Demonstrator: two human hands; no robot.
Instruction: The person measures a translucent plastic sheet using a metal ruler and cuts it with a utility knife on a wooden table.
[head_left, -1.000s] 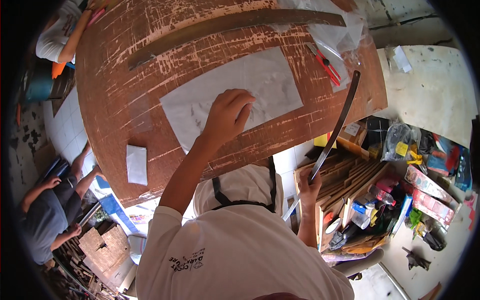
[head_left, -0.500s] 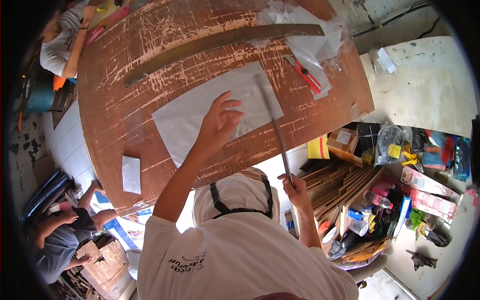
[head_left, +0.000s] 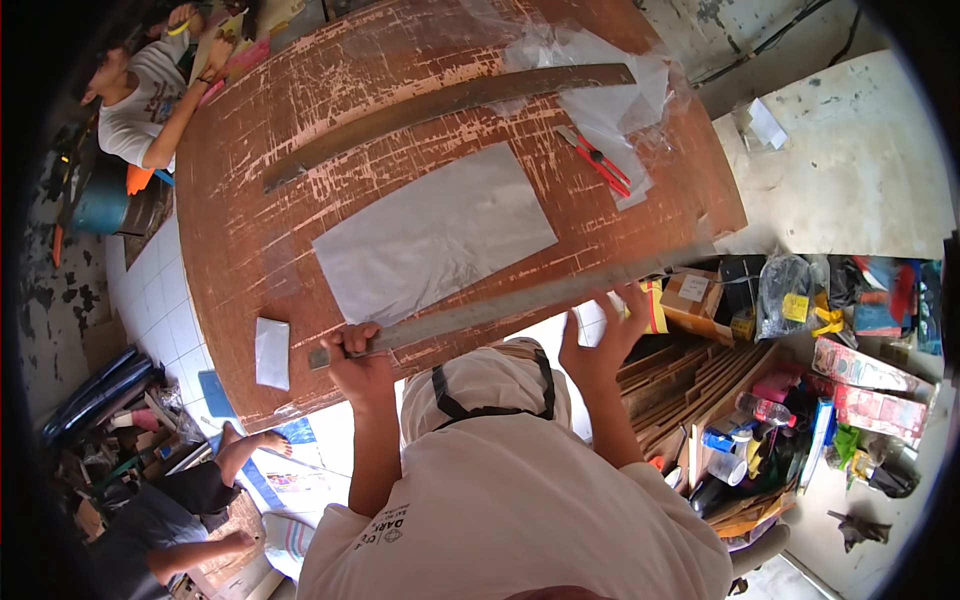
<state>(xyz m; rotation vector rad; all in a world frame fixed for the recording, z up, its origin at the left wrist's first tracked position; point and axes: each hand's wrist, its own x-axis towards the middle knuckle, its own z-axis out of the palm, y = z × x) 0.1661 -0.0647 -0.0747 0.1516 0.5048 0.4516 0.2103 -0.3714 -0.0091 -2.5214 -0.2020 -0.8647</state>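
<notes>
A long, flat grey metal straightedge (head_left: 500, 300) lies slantwise along the near edge of the brown table (head_left: 225, 250). My left hand (head_left: 360, 368) has its fingers curled over the left end of it. Under its right part is my right hand (head_left: 605, 335), thumb and fingers apart, with the fingertips close to the lower edge; whether they touch is unclear. Just beyond the straightedge a pale grey plastic sheet (head_left: 435, 230) is spread flat, slightly wrinkled. Farther right rests a red-handled cutting tool (head_left: 597, 162).
A curved-looking dark strip (head_left: 450, 105) spans the far table. Crumpled clear plastic (head_left: 610, 75) covers the far right corner. A small folded white piece (head_left: 272, 353) lies at the left. Wood strips (head_left: 690, 385) and clutter stand below right. Two other people are at the left.
The straightedge has swung from pointing away over the sheet to lying across the near edge. My left hand has come down from above the sheet onto its left end; my right hand has opened.
</notes>
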